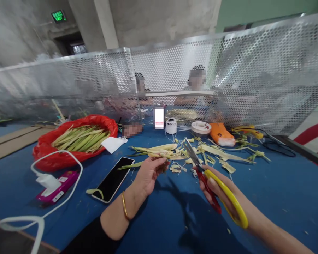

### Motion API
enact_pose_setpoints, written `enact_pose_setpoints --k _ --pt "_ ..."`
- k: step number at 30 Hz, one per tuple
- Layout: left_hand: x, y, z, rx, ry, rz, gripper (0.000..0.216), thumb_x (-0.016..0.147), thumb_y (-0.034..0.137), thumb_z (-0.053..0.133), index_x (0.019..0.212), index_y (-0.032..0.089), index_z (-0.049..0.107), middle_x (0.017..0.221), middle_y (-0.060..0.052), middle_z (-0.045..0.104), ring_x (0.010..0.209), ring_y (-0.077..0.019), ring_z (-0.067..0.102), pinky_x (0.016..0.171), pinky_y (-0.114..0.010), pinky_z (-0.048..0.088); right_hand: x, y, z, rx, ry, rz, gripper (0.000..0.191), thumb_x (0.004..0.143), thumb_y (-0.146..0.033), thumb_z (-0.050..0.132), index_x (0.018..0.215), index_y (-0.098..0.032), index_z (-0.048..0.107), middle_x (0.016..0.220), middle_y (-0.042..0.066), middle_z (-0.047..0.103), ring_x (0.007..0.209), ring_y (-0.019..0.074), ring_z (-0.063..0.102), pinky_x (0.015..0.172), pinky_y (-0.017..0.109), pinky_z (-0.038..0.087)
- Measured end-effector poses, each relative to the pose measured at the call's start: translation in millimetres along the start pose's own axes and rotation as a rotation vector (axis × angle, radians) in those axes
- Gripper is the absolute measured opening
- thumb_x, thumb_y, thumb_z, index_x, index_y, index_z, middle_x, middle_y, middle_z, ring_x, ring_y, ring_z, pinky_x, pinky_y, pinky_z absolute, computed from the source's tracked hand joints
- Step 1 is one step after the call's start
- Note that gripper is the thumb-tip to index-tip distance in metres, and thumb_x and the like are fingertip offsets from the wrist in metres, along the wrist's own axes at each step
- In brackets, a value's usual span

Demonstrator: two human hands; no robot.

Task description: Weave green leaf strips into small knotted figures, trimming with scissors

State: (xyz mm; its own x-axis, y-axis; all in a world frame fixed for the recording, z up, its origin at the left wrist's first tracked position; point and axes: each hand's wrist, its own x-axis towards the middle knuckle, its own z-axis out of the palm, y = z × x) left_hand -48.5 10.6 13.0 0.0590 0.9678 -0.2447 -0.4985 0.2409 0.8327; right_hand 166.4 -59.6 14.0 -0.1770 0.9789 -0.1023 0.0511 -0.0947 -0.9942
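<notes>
My left hand (151,173), with a gold bangle at the wrist, pinches a strip of green-yellow plant leaf (134,165) over the blue table. In my right hand (225,183) is a pair of scissors (214,187) with one yellow and one red handle. Their blades point up and away, toward the scraps, apart from my left hand. Pale leaf scraps (214,151) and bits of white thread lie beyond both hands. Just past my left fingertips rests a small bundle of leaf strips (159,148).
At left stand a red plastic bag (76,158) of leaf strips and a purple power strip (57,188) with a white cable. A phone (111,181), thread spool (171,126), bowl (201,128) and orange packet (222,134) lie around. Behind a perforated metal screen (169,70) sit people.
</notes>
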Motion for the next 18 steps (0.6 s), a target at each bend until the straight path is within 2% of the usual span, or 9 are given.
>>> enact_pose_setpoints --k 3,7,11,18 --pt "0.0 -1.8 0.2 -0.033 0.028 0.002 0.022 0.06 0.011 0.079 0.078 0.013 0.066 0.074 -0.002 0.068 0.064 -0.0124 0.064 0.062 -0.022 0.051 -2.6 5.1 1.8 -0.005 0.035 -0.055 0.067 0.075 -0.068 0.058 0.125 -0.025 0.048 0.08 0.004 0.057 0.058 0.0144 0.049 0.048 0.025 0.042" --pt "1.6 -3.3 0.6 -0.105 0.038 0.056 0.021 0.06 0.01 0.08 0.072 0.014 0.063 0.069 0.001 0.066 0.059 -0.0091 0.061 0.061 -0.021 0.052 -3.8 9.3 0.7 -0.075 -0.088 -0.096 0.065 0.073 -0.064 0.064 0.126 -0.028 0.052 0.081 0.003 0.056 0.065 0.0165 0.049 0.056 0.026 0.044" --pt "2.5 -0.6 0.9 -0.183 0.04 0.127 0.024 0.058 0.009 0.079 0.073 0.014 0.061 0.069 0.0 0.066 0.06 -0.0104 0.063 0.062 -0.021 0.053 -3.2 8.5 4.2 -0.141 -0.17 -0.066 0.059 0.076 -0.057 0.066 0.126 -0.027 0.053 0.078 0.0 0.049 0.068 0.0154 0.045 0.064 0.026 0.043" --pt "-2.0 2.8 1.9 -0.209 0.039 0.146 0.027 0.057 0.009 0.078 0.076 0.015 0.06 0.073 -0.001 0.068 0.066 -0.0121 0.066 0.066 -0.021 0.054 -2.4 1.8 8.8 -0.245 -0.146 -0.002 0.052 0.073 -0.053 0.069 0.116 -0.024 0.058 0.076 -0.001 0.045 0.07 0.0166 0.044 0.067 0.027 0.042"
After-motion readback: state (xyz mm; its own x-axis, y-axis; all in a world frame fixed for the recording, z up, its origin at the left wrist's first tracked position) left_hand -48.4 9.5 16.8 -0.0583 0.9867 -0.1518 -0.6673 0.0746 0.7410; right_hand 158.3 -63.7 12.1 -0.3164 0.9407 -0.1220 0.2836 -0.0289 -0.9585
